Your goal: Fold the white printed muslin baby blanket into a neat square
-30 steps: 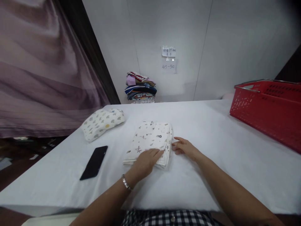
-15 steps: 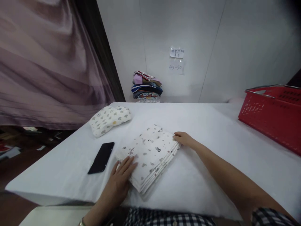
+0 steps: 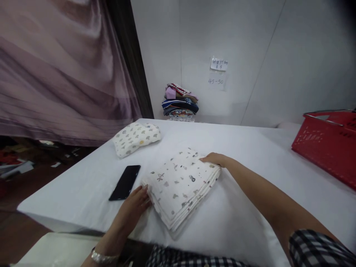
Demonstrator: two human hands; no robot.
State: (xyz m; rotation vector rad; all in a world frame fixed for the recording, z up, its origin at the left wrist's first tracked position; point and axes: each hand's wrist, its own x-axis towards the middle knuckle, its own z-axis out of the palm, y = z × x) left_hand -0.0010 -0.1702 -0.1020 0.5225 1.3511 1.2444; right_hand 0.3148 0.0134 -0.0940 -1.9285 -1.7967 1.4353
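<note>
A white folded cloth (image 3: 180,185) with small grey and brown prints lies in several layers on the white table. My left hand (image 3: 137,204) is at its left edge, the thumb near the top corner and the fingers along the side, partly hidden by the fold. At the far right corner, my right hand (image 3: 216,159) grips the cloth, with fingertips over the top layer. A black phone (image 3: 125,183) lies just left of the cloth. Farther back on the left is a second white cloth piece (image 3: 137,139) with grey and yellow prints.
A red plastic basket (image 3: 322,137) with a metal handle stands on the right of the white table (image 3: 236,139). Behind the table rises a stack of folded clothes (image 3: 180,102). Paper labels (image 3: 218,74) are taped to the wall. A mauve curtain (image 3: 55,74) hangs at left.
My left hand has slid from the top of the cloth down to its left edge. My right fingers now reach farther over the right corner. The view has shifted slightly left.
</note>
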